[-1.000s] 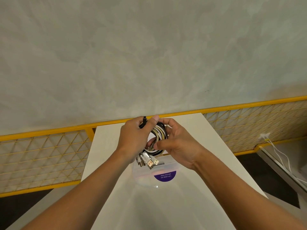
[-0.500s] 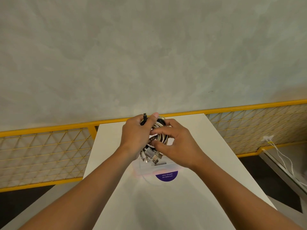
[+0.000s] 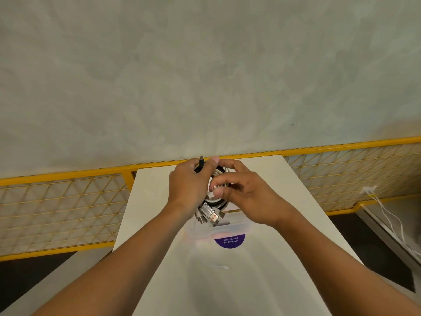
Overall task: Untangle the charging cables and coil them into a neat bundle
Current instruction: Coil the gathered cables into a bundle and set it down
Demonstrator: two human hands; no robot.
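A coil of black and white charging cables (image 3: 217,199) is held above the white table (image 3: 159,197), between both hands. My left hand (image 3: 189,188) grips the coil's left side, thumb over the top, with a black plug end sticking up past the knuckles. My right hand (image 3: 246,195) pinches the coil from the right with thumb and curled fingers. Several silver USB plugs (image 3: 210,215) hang out below the coil. Much of the coil is hidden by the hands.
A clear plastic box with a purple round sticker (image 3: 230,240) sits on the table under the hands. A yellow mesh railing (image 3: 57,201) runs behind the table against a grey wall. White cables (image 3: 387,215) trail over the floor at right.
The view has shifted a little. My right hand's fingers have moved across the coil's front, its thumb now pressing lower on the loops. The left hand keeps the same grip.
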